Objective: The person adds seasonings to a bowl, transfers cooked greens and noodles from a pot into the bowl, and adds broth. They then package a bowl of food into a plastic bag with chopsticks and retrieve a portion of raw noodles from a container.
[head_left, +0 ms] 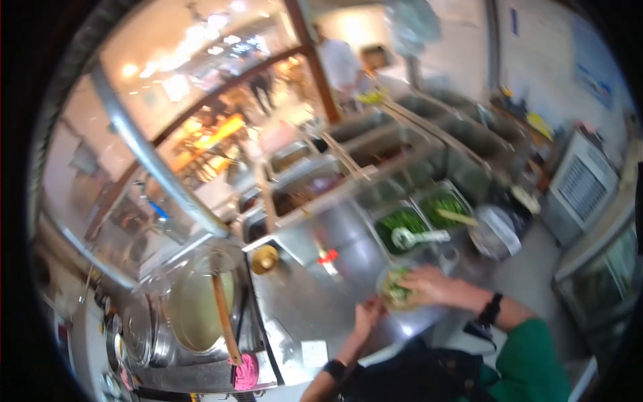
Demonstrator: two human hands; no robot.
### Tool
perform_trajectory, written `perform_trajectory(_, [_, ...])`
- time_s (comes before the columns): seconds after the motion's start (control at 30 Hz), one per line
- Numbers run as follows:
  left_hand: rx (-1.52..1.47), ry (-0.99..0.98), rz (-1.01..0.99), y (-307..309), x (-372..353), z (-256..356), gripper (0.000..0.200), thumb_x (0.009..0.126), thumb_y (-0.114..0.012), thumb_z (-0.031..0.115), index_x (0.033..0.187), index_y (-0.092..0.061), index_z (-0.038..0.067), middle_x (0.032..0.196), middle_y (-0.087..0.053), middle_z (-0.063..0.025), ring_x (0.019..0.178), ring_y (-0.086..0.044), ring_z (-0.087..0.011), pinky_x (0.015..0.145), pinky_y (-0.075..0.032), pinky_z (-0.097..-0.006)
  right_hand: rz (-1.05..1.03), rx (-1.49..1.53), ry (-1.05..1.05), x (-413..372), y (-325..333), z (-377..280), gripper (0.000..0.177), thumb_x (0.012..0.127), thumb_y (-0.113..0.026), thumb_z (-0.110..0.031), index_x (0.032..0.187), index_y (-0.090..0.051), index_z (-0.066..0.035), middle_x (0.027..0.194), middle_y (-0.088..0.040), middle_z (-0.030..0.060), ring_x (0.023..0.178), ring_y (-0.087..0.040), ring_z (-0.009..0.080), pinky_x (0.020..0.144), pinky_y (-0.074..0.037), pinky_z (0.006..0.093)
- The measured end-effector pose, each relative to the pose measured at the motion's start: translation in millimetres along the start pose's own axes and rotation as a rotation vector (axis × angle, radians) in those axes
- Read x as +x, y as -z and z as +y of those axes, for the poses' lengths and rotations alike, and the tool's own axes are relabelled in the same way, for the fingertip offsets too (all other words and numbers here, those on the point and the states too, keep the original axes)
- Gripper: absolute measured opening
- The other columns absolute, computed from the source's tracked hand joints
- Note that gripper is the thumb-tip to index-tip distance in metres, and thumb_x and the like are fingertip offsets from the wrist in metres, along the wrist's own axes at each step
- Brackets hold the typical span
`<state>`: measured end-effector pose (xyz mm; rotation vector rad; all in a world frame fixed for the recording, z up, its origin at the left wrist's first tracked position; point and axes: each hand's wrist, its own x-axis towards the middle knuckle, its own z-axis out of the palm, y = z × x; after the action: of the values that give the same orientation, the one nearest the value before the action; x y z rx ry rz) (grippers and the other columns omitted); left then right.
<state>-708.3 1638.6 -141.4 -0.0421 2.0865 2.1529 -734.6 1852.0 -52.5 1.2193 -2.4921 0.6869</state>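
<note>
A clear round bowl [392, 305] with pale green pieces in it is held over the front of the steel counter [301, 285]. My left hand [366, 317] grips the bowl's left edge with its fingers closed. From the right, my right hand [432, 287] reaches over the bowl, its fingers down on the green food; the fingertips are blurred. Just beyond the bowl stand two metal trays of chopped greens, the left one [400, 228] with a white slotted spoon [420, 236] across it and the right one [442, 205] with a light-coloured handle [457, 217].
At the left is a big pot [191, 311] of pale liquid with a wooden paddle [224, 315] across it. A pink cloth [246, 372] lies near the front edge. Metal bins [311, 187] line the back, where a person [340, 63] stands. A lidded container [494, 232] sits at right.
</note>
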Motion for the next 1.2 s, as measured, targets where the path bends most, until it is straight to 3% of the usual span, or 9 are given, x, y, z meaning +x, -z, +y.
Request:
perform_trajectory(0.1, [0.083,0.072,0.019,-3,1,8,0.028,0.086,-0.05,0.021,0.072,-0.061,0.0,0.058,-0.057,-0.0034,0.052,-0.053,-0.0082,0.048,-0.045,-0.0237,0.201,0.233,-0.347,-15,7,-3,0.015,0.075,-0.055,-0.017,0.088,-0.061,-0.012,0.066,-0.056,0.0105,0.059,-0.055,0.027,0.053,-0.043,0.0371])
perform_trajectory(0.13, [-0.024,0.027,-0.044,-1,1,4,0.022,0.086,-0.05,0.018,0.09,-0.06,-0.001,0.061,-0.057,-0.004,0.051,-0.053,-0.0084,0.047,-0.044,-0.0228,0.319,0.233,-0.551,-19,9,-5,0.011,0.076,-0.054,-0.014,0.083,-0.061,-0.009,0.067,-0.057,0.0119,0.058,-0.055,0.0287,0.055,-0.044,0.0384])
perform_trajectory(0.2, [-0.155,0.12,0.002,-9,-3,23,0.03,0.086,-0.049,0.012,0.112,-0.05,-0.002,0.065,-0.056,-0.0043,0.051,-0.052,-0.0087,0.047,-0.045,-0.0221,0.363,0.096,-0.639,-37,4,10,0.012,0.076,-0.054,-0.015,0.081,-0.061,-0.007,0.067,-0.059,0.0125,0.059,-0.056,0.0289,0.056,-0.045,0.0364])
perform_trajectory(0.33, [-0.094,0.166,-0.029,-7,2,27,0.04,0.085,-0.05,0.01,0.122,-0.041,-0.002,0.066,-0.054,-0.004,0.051,-0.051,-0.009,0.047,-0.045,-0.0221,0.318,0.166,-0.853,-56,-20,16,0.015,0.077,-0.055,-0.019,0.079,-0.062,-0.006,0.069,-0.06,0.0134,0.06,-0.057,0.0279,0.056,-0.045,0.0346])
perform_trajectory(0.4, [-0.058,0.135,-0.047,-5,1,26,0.041,0.084,-0.05,0.009,0.123,-0.04,-0.002,0.067,-0.054,-0.0031,0.051,-0.05,-0.009,0.047,-0.046,-0.022,0.302,0.511,-1.001,-58,-37,19,0.018,0.076,-0.055,-0.021,0.08,-0.062,-0.006,0.068,-0.059,0.0143,0.06,-0.058,0.0273,0.056,-0.046,0.0343])
perform_trajectory(0.63, [0.04,0.139,-0.074,-25,-16,56,0.044,0.081,-0.052,0.008,0.122,-0.041,-0.002,0.062,-0.052,-0.0013,0.049,-0.049,-0.0081,0.045,-0.044,-0.0209,0.509,0.275,-0.836,-75,-25,10,0.015,0.073,-0.057,-0.017,0.075,-0.062,-0.004,0.06,-0.059,0.0097,0.055,-0.058,0.0219,0.054,-0.045,0.0316])
perform_trajectory(0.73, [0.064,0.103,-0.202,-50,-23,87,0.041,0.081,-0.051,0.007,0.12,-0.043,-0.003,0.062,-0.052,-0.001,0.048,-0.05,-0.0084,0.045,-0.045,-0.0211,0.533,0.508,-0.91,-94,24,-10,0.015,0.072,-0.058,-0.016,0.076,-0.062,-0.002,0.06,-0.059,0.0105,0.053,-0.058,0.0211,0.053,-0.045,0.0301])
perform_trajectory(0.97, [0.071,0.098,-0.419,-198,-18,128,0.039,0.083,-0.05,0.006,0.121,-0.044,0.0,0.071,-0.054,-0.002,0.053,-0.054,-0.0089,0.047,-0.046,-0.021,0.636,0.611,-1.022,-195,146,5,0.015,0.076,-0.056,-0.014,0.079,-0.062,-0.001,0.06,-0.06,0.0075,0.053,-0.057,0.0105,0.053,-0.045,0.0245])
perform_trajectory(1.2, [0.042,0.163,-0.527,-384,1,91,0.039,0.083,-0.048,0.006,0.122,-0.043,0.001,0.074,-0.057,-0.0036,0.055,-0.056,-0.0106,0.049,-0.048,-0.0224,0.702,0.477,-1.185,-329,232,78,0.015,0.077,-0.055,-0.014,0.077,-0.062,-0.001,0.055,-0.058,0.0041,0.051,-0.054,0.0077,0.051,-0.043,0.0235])
